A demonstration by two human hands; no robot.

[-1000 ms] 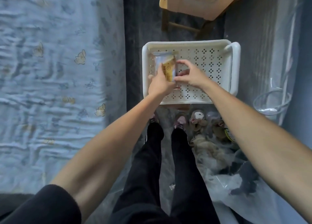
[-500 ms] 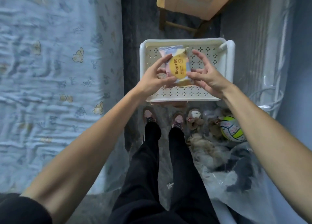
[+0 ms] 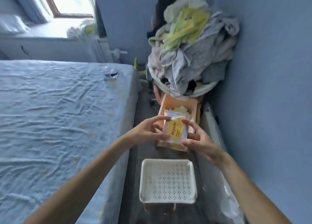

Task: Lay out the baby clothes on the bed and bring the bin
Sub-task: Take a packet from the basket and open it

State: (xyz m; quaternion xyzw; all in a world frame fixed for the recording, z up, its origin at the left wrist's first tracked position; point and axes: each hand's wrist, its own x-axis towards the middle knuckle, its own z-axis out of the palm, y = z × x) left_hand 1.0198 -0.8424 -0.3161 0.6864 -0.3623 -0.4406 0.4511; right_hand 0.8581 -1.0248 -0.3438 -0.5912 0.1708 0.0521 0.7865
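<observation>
Both hands hold a small yellow-and-white packet (image 3: 175, 132) up in front of me. My left hand (image 3: 150, 131) pinches its left edge and my right hand (image 3: 197, 139) grips its right and lower edge. Below the hands an empty white perforated bin (image 3: 167, 181) sits on a low wooden stool in the aisle. The bed (image 3: 59, 122), with a wrinkled pale blue sheet, fills the left side. A heap of clothes (image 3: 194, 55) is piled at the far end of the aisle.
A peach-coloured open box (image 3: 179, 109) with yellow items stands behind the packet. A small shiny object (image 3: 111, 72) lies on the bed's far corner. The blue wall (image 3: 270, 88) closes the right side, with clear plastic wrap (image 3: 231, 201) along its foot. A window (image 3: 67, 2) is far left.
The packet has been lifted out of the white bin, which is now empty. My view has tilted up from the floor to the room, showing the clothes heap and peach box.
</observation>
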